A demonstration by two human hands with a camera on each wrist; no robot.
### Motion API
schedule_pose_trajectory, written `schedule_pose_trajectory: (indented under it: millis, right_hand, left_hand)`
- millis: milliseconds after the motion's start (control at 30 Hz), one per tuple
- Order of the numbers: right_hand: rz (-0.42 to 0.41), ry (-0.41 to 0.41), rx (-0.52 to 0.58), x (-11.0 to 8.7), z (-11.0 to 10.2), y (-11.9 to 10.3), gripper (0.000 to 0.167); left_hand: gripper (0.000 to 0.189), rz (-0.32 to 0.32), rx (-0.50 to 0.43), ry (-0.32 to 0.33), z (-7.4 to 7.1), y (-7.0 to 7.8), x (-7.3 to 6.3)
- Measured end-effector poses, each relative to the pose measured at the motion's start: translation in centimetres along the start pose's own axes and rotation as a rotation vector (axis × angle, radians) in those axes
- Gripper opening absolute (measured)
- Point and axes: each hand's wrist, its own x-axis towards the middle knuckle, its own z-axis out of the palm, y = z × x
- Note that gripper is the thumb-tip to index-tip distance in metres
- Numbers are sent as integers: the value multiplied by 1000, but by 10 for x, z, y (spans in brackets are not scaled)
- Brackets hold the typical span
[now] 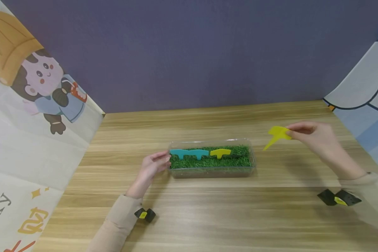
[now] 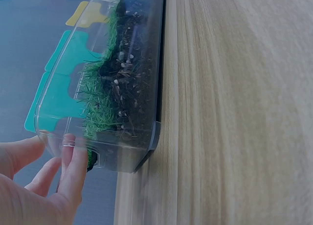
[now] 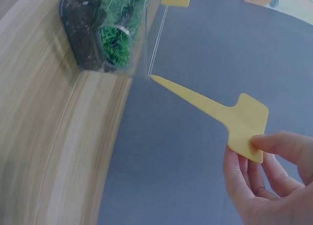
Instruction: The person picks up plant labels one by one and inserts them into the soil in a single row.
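A clear plastic planter box (image 1: 211,172) holds dark soil (image 2: 132,83) under green artificial-looking grass (image 1: 236,161). Two teal T-shaped plant labels (image 1: 197,153) and one yellow plant label (image 1: 220,152) stand in a row along it. At the box's left end, my left hand (image 1: 151,165) grips the corner, with thumb and fingertips at the end wall. To the right of the box and above the table, my right hand (image 1: 315,140) pinches a second yellow plant label (image 3: 247,127) by one side of its head. Its pointed stem slants down toward the box.
The box stands on a wood-grain table (image 1: 192,213). A dark blue-grey panel (image 1: 189,52) rises behind the table's far edge. Printed cartoon sheets hang at the left (image 1: 19,147) and the right (image 1: 371,87).
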Motion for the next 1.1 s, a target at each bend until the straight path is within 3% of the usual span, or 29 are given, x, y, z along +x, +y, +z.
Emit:
schedule_pose_trajectory:
  millis: [267,600,1100]
  right_hand:
    - [-39,-2,27,0,10,-13,49]
    - [-148,-19,94,4,27,-18,32]
    - [-268,-72,44,7,51,-24,23]
  left_hand:
    - [39,-7,-1,2,0,-1,0]
    - [39,1,3,2,-1,-1,1]
    - [40,10,-9,-5,-1,0,1]
